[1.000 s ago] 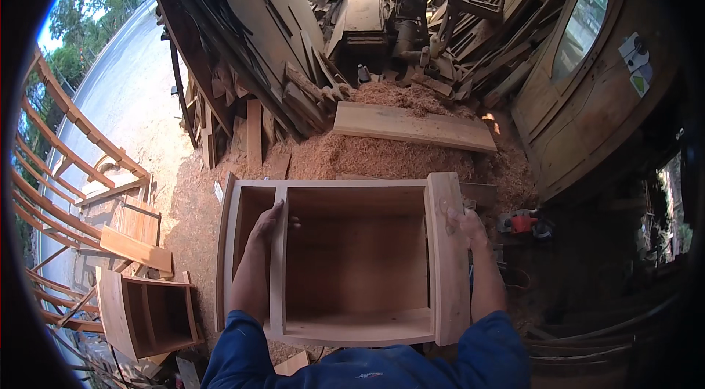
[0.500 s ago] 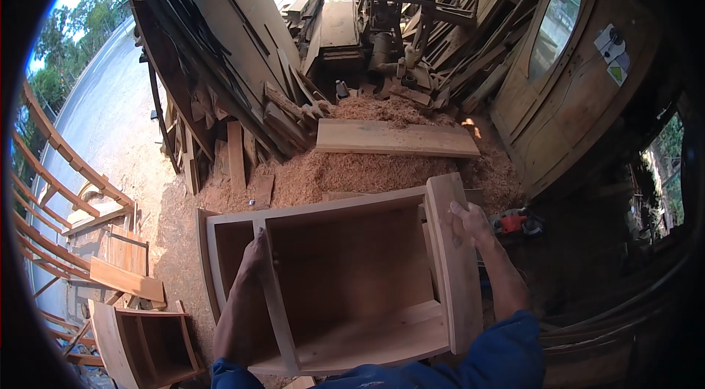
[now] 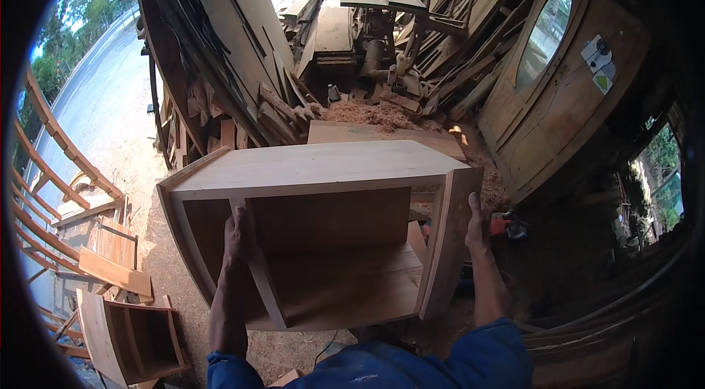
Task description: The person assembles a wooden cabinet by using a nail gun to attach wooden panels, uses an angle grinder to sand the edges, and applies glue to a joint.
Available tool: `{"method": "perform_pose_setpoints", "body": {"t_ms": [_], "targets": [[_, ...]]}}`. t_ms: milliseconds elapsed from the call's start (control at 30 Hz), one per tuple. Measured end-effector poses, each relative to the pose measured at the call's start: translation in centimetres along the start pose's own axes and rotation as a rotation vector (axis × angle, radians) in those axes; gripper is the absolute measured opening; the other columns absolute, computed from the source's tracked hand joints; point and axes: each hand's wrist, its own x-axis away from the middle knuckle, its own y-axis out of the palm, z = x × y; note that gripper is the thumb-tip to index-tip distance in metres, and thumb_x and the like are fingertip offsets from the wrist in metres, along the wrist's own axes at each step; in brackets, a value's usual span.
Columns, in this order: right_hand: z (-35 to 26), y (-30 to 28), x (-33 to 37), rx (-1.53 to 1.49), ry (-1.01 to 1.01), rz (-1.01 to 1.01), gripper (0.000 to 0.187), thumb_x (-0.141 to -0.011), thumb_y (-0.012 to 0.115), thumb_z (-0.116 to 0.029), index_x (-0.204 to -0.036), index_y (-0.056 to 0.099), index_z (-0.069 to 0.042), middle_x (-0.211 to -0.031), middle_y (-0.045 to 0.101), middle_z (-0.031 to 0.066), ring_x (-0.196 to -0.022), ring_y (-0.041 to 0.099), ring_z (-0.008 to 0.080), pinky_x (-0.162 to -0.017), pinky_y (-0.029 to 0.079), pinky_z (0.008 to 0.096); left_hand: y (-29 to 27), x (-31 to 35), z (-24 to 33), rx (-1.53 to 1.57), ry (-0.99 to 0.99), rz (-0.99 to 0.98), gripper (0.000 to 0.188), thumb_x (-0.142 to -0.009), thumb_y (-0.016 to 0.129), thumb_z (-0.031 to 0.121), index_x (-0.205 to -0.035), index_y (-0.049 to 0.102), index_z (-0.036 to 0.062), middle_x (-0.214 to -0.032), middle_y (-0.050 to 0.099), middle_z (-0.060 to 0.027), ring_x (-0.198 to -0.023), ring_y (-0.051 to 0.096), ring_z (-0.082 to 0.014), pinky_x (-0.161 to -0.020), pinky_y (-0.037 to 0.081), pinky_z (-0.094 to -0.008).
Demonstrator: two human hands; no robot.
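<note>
A pale, unfinished wooden cabinet carcass (image 3: 316,166) is held up in front of me, tilted so its top panel and open front both show. My left hand (image 3: 239,236) is wrapped round its upright divider (image 3: 266,286), near the top; some of the fingers are hidden behind the wood. At the other end, my right hand (image 3: 478,224) grips the outer face of the side panel (image 3: 449,242), thumb upward, with its other fingers partly out of sight. A narrow bay lies left of the divider and a wide one right of it.
Behind the carcass, a loose board (image 3: 382,135) lies on wood shavings (image 3: 374,114). A red power tool (image 3: 507,227) sits beyond my right hand. Planks lean at the back, and a door (image 3: 565,80) with an oval window stands right. A smaller wooden box (image 3: 110,337) is at lower left.
The carcass has been raised and tipped, so its top panel now shows. My right hand has shifted from the side panel's front edge to its outer face. My left hand stays on the divider.
</note>
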Motion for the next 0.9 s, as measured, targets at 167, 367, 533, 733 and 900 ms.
{"method": "perform_pose_setpoints", "body": {"t_ms": [167, 367, 533, 733, 900], "targets": [[2.1, 1.5, 2.1, 0.139, -0.124, 0.040, 0.044, -0.101, 0.056, -0.043, -0.078, 0.053, -0.006, -0.077, 0.044, -0.0014, -0.076, 0.041, 0.0101, -0.068, 0.035, 0.0306, -1.7, -0.4, -3.3, -0.174, 0.160, 0.010, 0.054, -0.107, 0.037, 0.057, -0.087, 0.054, 0.0102, -0.066, 0.046, 0.0045, -0.054, 0.042, -0.0072, -0.047, 0.034, -0.0277], [2.3, 2.3, 4.1, 0.082, -0.182, 0.141, 0.048, -0.101, 0.052, -0.047, -0.082, 0.053, -0.004, -0.077, 0.045, 0.0004, -0.077, 0.043, 0.0131, -0.070, 0.037, 0.0329, -3.1, -0.6, -6.4, -0.210, 0.194, -0.031, 0.055, -0.107, 0.035, 0.057, -0.086, 0.053, 0.0104, -0.064, 0.044, 0.0046, -0.051, 0.040, -0.0070, -0.046, 0.032, -0.0279], [5.1, -0.5, 5.0, 0.173, -0.134, 0.057, 0.055, -0.102, 0.048, -0.052, -0.101, 0.064, 0.000, -0.089, 0.061, 0.0060, -0.086, 0.055, 0.0184, -0.080, 0.043, 0.0355, -3.1, 1.7, -7.4, -0.248, 0.211, -0.018, 0.057, -0.107, 0.035, 0.059, -0.087, 0.053, 0.0090, -0.064, 0.043, 0.0043, -0.052, 0.041, -0.0080, -0.046, 0.031, -0.0288], [10.3, -3.5, 9.0, 0.102, -0.001, 0.197, 0.060, -0.105, 0.042, -0.053, -0.122, 0.061, 0.001, -0.113, 0.065, 0.0129, -0.103, 0.058, 0.0244, -0.090, 0.043, 0.0378, -3.8, 7.9, -10.7, -0.197, 0.266, 0.080, 0.061, -0.105, 0.033, 0.065, -0.088, 0.051, 0.0083, -0.068, 0.042, 0.0041, -0.060, 0.040, -0.0062, -0.051, 0.033, -0.0280], [10.1, -5.4, 11.0, -0.515, 0.254, 0.169, 0.066, -0.105, 0.040, -0.058, -0.146, 0.049, -0.007, -0.144, 0.056, 0.0098, -0.131, 0.052, 0.0252, -0.112, 0.038, 0.0394, -3.3, 13.5, -12.9, -0.076, 0.104, 0.225, 0.064, -0.103, 0.033, 0.068, -0.090, 0.049, 0.0073, -0.070, 0.041, 0.0045, -0.064, 0.039, -0.0070, -0.055, 0.034, -0.0283]]}}
